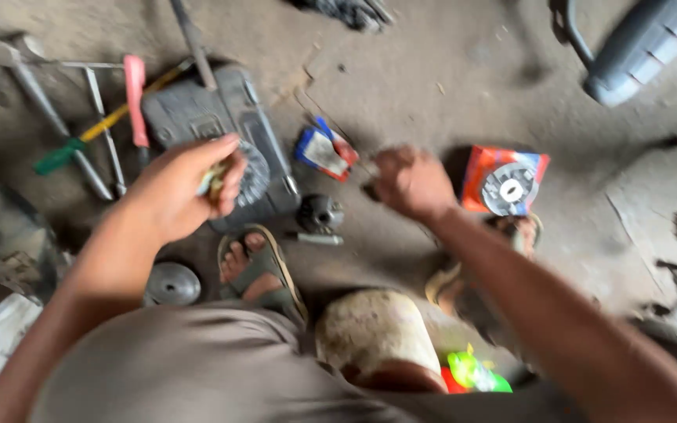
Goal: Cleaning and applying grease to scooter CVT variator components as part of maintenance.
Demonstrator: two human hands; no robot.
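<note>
Two bare hands hover over a dusty concrete floor [432, 70]. The left hand [186, 188] is curled around a small yellowish object [215, 182], blurred, above a grey metal machine housing [197, 110]. The right hand [410, 182] is closed in a loose fist; whether it holds anything cannot be told. An orange box showing a grey disc [505, 180] lies just beside it.

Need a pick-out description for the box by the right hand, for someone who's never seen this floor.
Start from the grey concrete floor and find the person's right hand. Just past it on the outer side lies a flat square box. It is the only orange-red thing there, with a grey disc pictured on its face.
</note>
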